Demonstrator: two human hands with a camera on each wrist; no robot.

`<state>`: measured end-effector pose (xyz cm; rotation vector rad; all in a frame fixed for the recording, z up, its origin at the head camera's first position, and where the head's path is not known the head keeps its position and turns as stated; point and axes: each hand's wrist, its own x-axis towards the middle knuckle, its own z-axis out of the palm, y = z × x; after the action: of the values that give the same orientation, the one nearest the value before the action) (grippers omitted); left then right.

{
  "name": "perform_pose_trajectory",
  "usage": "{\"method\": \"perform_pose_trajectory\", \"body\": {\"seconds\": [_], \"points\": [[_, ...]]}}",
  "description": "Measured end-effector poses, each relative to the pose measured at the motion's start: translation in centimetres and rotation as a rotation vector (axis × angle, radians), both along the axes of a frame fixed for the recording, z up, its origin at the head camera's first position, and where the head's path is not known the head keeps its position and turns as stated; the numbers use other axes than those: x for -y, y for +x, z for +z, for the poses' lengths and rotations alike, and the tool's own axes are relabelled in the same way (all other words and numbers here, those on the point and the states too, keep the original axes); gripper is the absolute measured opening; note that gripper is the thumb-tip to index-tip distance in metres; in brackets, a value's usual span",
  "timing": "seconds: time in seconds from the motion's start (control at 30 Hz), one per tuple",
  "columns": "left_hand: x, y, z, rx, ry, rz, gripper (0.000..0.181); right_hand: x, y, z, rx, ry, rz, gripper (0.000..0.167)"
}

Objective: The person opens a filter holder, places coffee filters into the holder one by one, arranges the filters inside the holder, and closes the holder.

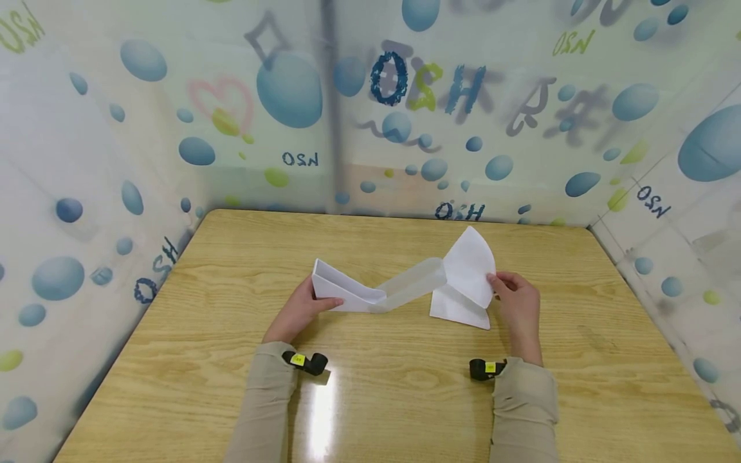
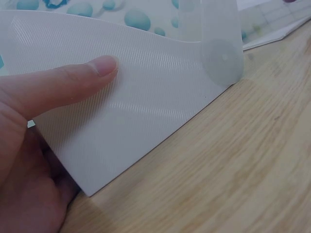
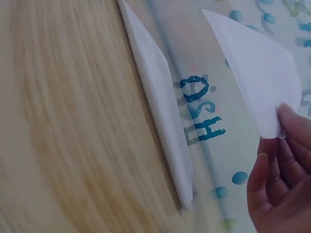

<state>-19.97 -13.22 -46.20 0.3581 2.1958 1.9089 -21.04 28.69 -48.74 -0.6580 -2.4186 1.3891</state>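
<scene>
A white folded piece (image 1: 347,296) with a finely ribbed surface stands near the table's middle; a translucent strip (image 1: 411,283) joins it to a second white piece (image 1: 460,305) on the right. My left hand (image 1: 298,310) grips the left piece at its outer end, thumb along the ribbed front (image 2: 146,92). With thumb and fingertips my right hand (image 1: 519,308) pinches the edge of a raised white flap (image 1: 471,263). In the right wrist view that flap (image 3: 257,68) stands apart from the lower white part (image 3: 163,107) near the table.
The wooden table (image 1: 399,411) reaches back to a patterned curtain (image 1: 370,128) with blue dots and letters. Similar curtain hangs at the left and right sides. Each sleeved wrist wears a small black device (image 1: 309,363).
</scene>
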Motion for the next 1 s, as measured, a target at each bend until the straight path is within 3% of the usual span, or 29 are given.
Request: {"method": "perform_pose_trajectory", "body": {"seconds": [0.13, 0.33, 0.6, 0.83, 1.0], "points": [[0.0, 0.0, -0.1, -0.001, 0.009, -0.007, 0.048, -0.4, -0.7, -1.0, -0.076, -0.040, -0.036, 0.052], [0.1, 0.1, -0.1, -0.001, 0.018, -0.009, 0.048, 0.0, -0.8, -0.8, -0.137, -0.110, -0.058, 0.052], [-0.1, 0.0, 0.0, 0.000, -0.016, 0.005, 0.047, 1.6, -0.9, 0.0, -0.337, -0.354, -0.030, 0.044], [0.0, 0.0, 0.1, -0.007, -0.027, 0.001, 0.047, 2.9, -1.1, 0.2, -0.408, -0.368, -0.010, 0.041], [0.1, 0.1, 0.1, -0.013, -0.022, 0.000, 0.049, 3.8, -0.7, 1.6, -0.447, -0.394, 0.019, 0.038]]}}
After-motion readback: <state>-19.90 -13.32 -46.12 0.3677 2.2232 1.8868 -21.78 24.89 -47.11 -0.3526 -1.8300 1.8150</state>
